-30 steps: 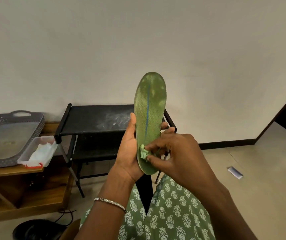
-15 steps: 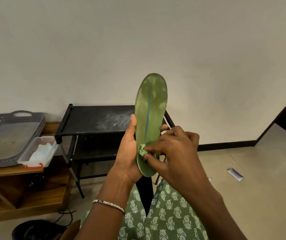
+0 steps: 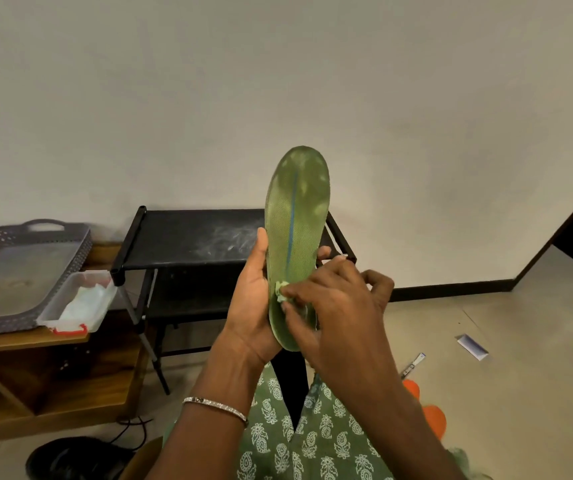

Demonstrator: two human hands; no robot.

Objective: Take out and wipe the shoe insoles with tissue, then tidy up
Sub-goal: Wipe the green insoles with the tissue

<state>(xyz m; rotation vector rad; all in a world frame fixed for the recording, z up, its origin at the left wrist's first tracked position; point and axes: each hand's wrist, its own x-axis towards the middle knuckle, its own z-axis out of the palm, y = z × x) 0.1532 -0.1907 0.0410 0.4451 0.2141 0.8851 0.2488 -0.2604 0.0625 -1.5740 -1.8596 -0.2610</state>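
Before the black shelf rack (image 3: 188,237), the green insole (image 3: 295,216) stands nearly upright, long axis vertical, toe end up and heel end down between both hands. The left hand (image 3: 248,306) grips its lower half from behind, thumb along the left edge and fingertips showing past the right edge. The right hand (image 3: 337,317) sits in front of the heel half, its fingers curled. It pinches a small wad of tissue (image 3: 281,292) against the insole's face. Pale smudges lie well above the wad, so the next stroke probably runs upward.
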